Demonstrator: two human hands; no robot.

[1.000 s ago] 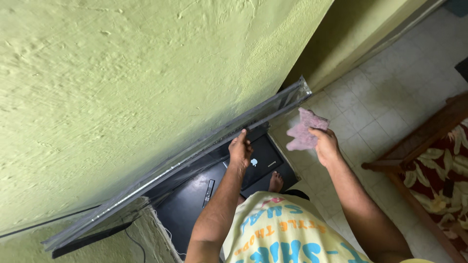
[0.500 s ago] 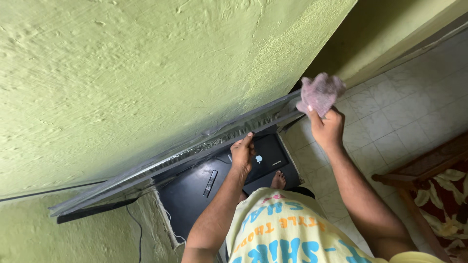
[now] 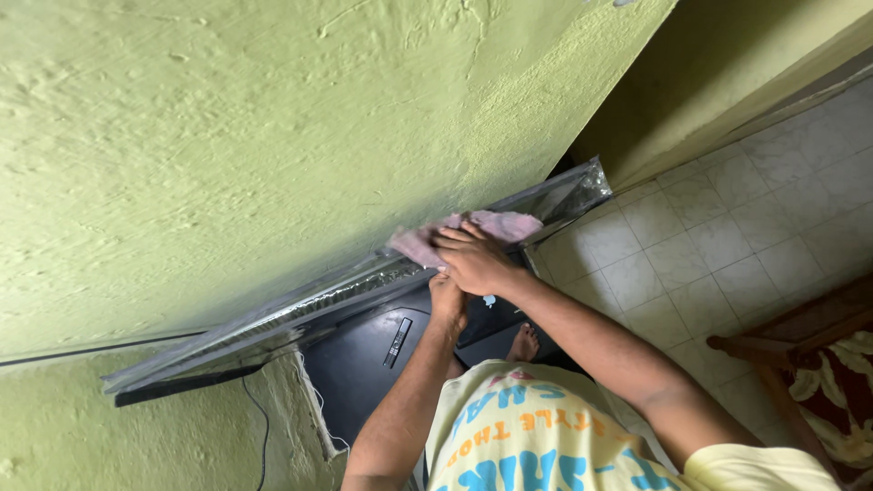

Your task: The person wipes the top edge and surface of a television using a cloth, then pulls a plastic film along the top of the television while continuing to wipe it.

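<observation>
We see a crumpled pink cloth (image 3: 473, 232) lying along the top edge of a wall-mounted flat screen (image 3: 364, 295) wrapped in clear plastic. The right hand (image 3: 473, 259) presses it flat, fingers spread over the fabric. The left hand (image 3: 447, 305) grips the screen's front just below. The cloth stretches lengthwise along the frame, against the green wall (image 3: 273, 136).

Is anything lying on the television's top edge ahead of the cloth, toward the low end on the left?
Nothing visible does. The right hand presses the pink cloth on the television's top edge; leftward, only crinkled plastic wrap covers that edge. The left hand grips below.
</observation>
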